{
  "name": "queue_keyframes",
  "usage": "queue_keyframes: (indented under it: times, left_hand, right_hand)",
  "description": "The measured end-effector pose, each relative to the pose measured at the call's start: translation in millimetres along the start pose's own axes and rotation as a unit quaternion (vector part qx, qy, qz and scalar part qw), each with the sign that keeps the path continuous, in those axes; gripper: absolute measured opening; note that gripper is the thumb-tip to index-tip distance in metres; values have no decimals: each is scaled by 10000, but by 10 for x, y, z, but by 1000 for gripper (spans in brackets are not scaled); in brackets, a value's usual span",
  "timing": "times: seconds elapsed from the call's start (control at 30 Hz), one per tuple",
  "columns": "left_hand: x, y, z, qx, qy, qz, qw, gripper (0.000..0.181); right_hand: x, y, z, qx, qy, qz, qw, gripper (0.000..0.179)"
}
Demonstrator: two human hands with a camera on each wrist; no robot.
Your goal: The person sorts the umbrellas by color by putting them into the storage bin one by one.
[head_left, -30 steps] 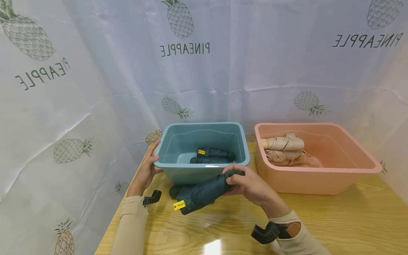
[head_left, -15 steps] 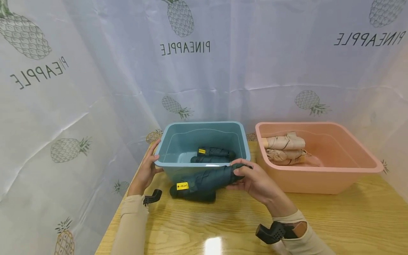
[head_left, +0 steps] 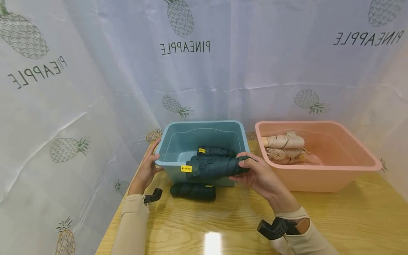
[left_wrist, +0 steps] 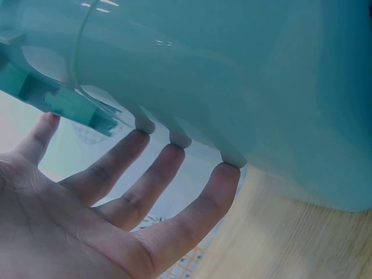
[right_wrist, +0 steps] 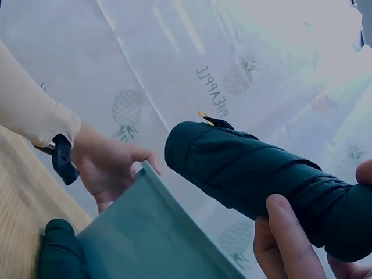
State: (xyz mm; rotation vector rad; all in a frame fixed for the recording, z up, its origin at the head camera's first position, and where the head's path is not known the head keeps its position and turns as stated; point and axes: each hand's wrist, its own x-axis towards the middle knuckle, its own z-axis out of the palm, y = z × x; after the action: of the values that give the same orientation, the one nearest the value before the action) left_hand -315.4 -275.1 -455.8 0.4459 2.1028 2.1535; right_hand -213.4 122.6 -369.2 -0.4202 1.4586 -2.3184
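My right hand (head_left: 256, 173) grips a folded dark green umbrella (head_left: 213, 167) by its right end. The umbrella, with a yellow tag at its left end, hangs level in front of the blue bin's near rim. In the right wrist view the same umbrella (right_wrist: 250, 168) is above the bin wall. My left hand (head_left: 147, 166) touches the left side of the blue bin (head_left: 204, 124). Its spread fingertips (left_wrist: 224, 177) press the outer wall in the left wrist view. Inside that bin lies another dark green umbrella (head_left: 216, 151); anything nearer is hidden. One more umbrella (head_left: 192, 192) lies on the table before the bin.
To the right stands a pink bin (head_left: 318, 170) with several beige rolled umbrellas (head_left: 284, 142) at its left end. Both bins rest on a wooden table (head_left: 248, 212). A pineapple-print curtain (head_left: 207, 78) hangs behind and on the left.
My right hand has lifted the umbrella up and to the right, from over the one on the table to the blue bin's near rim. The left hand stays on the bin.
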Motion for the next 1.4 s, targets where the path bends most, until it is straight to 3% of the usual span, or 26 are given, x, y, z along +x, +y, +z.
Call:
queue_keyframes:
  times: [0.27, 0.73, 1.17, 1.4]
  left_hand:
    - [2, -17, -4, 4, -36, 2, 10000, 64]
    - [-8, 6, 18, 15, -51, 22, 10000, 66]
    - [-22, -6, 26, 25, -51, 50, 10000, 67]
    - [-40, -5, 35, 34, 39, 24, 10000, 69]
  right_hand:
    - [174, -222, 42, -175, 215, -217, 9994, 20]
    - [712, -638, 126, -909, 855, 259, 9918, 12]
    - [1326, -706, 22, -1590, 1501, 719, 9731, 22]
    - [1598, -599, -59, -1829, 1691, 917, 9641, 39]
